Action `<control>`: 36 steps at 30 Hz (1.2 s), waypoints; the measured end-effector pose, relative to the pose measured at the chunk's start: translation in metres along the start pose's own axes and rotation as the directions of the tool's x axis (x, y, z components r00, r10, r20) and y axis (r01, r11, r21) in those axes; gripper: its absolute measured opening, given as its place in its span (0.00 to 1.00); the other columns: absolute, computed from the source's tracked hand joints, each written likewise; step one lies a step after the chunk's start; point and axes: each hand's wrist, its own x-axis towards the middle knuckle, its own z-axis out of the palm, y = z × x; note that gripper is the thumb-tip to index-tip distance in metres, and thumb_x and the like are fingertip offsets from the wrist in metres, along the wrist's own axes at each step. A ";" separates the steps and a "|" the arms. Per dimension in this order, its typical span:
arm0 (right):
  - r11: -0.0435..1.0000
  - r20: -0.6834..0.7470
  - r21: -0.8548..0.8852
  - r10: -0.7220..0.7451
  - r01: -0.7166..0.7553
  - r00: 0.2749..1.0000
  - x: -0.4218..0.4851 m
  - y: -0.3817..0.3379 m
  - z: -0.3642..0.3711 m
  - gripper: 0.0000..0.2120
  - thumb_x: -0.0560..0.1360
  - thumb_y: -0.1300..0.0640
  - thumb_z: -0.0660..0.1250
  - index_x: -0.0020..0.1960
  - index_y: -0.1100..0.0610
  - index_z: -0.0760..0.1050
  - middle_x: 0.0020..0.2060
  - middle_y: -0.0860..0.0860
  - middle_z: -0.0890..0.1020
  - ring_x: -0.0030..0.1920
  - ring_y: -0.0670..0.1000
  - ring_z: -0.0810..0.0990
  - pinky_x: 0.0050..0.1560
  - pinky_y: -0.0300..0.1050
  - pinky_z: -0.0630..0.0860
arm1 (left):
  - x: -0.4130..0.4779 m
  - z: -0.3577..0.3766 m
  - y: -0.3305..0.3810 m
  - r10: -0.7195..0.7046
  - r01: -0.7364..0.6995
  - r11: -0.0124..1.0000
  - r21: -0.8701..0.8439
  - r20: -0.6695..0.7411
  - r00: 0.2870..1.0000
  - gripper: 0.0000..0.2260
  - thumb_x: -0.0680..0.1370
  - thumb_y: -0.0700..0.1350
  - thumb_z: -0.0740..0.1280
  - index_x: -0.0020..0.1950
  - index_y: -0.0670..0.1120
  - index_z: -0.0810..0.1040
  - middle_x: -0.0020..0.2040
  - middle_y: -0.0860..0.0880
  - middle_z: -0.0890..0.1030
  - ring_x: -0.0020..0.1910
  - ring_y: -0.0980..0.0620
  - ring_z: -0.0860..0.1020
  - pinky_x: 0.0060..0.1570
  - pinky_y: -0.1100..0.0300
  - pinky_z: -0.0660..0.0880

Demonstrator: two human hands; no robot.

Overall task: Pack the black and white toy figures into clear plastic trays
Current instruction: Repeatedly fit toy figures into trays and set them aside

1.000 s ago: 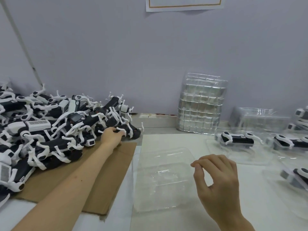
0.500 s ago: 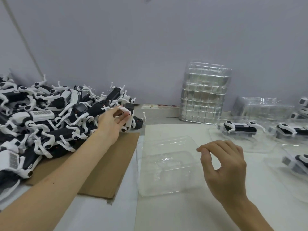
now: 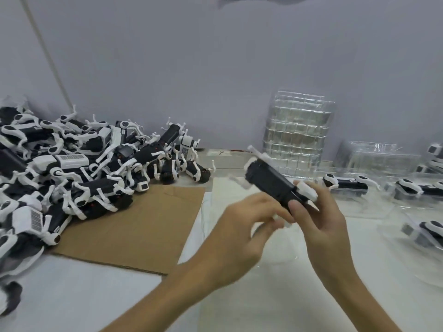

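Off the pile (image 3: pixel 84 168), one figure (image 3: pixel 268 185) now hangs over the tray (image 3: pixel 278 257). Pinching it, left hand (image 3: pixel 239 233) and right hand (image 3: pixel 321 226) are likely orienting it.

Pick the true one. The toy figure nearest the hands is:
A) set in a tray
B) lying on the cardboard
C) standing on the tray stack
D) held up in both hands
D: the toy figure is up off the table, with the right hand gripping its lower end and the left hand pinching it from the other side.
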 end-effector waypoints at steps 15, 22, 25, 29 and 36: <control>0.995 0.032 -0.096 0.012 -0.009 0.999 0.011 0.005 -0.019 0.17 0.73 0.69 0.72 0.55 0.50 0.79 0.50 0.44 0.83 0.48 0.48 0.85 0.49 0.36 0.79 | -0.053 -0.024 -0.083 -0.627 0.590 0.750 -0.298 -0.039 0.778 0.24 0.71 0.50 0.62 0.67 0.67 0.70 0.71 0.63 0.71 0.74 0.58 0.66 0.74 0.52 0.63; 0.980 0.317 -0.198 0.054 0.010 0.947 0.002 0.004 -0.012 0.13 0.74 0.65 0.73 0.54 0.51 0.79 0.49 0.44 0.83 0.49 0.49 0.85 0.51 0.33 0.77 | -0.062 -0.021 -0.086 -0.602 0.563 0.746 -0.355 0.001 0.798 0.23 0.72 0.57 0.62 0.67 0.68 0.72 0.70 0.64 0.72 0.73 0.60 0.67 0.75 0.45 0.62; 0.944 0.385 -0.324 0.076 0.058 0.920 0.001 0.005 -0.012 0.15 0.73 0.66 0.74 0.52 0.50 0.79 0.47 0.41 0.83 0.51 0.46 0.83 0.53 0.29 0.72 | -0.061 -0.021 -0.086 -0.578 0.537 0.786 -0.308 -0.057 0.814 0.24 0.73 0.50 0.60 0.66 0.70 0.72 0.70 0.68 0.70 0.73 0.65 0.64 0.76 0.51 0.60; 0.895 0.397 -0.443 0.143 0.053 0.906 0.001 0.007 -0.015 0.14 0.73 0.62 0.74 0.52 0.45 0.82 0.49 0.35 0.83 0.57 0.40 0.78 0.56 0.26 0.66 | -0.059 -0.020 -0.085 -0.493 0.461 0.855 -0.238 -0.098 0.864 0.22 0.74 0.44 0.58 0.60 0.65 0.79 0.71 0.69 0.69 0.73 0.69 0.61 0.70 0.62 0.58; 0.862 0.371 -0.474 0.380 -0.179 0.848 0.009 0.017 -0.026 0.20 0.80 0.62 0.61 0.53 0.38 0.82 0.64 0.32 0.74 0.67 0.33 0.67 0.65 0.38 0.63 | -0.058 -0.020 -0.079 -0.541 0.507 0.826 -0.246 -0.094 0.836 0.16 0.73 0.52 0.61 0.58 0.62 0.81 0.76 0.61 0.64 0.74 0.66 0.61 0.68 0.63 0.58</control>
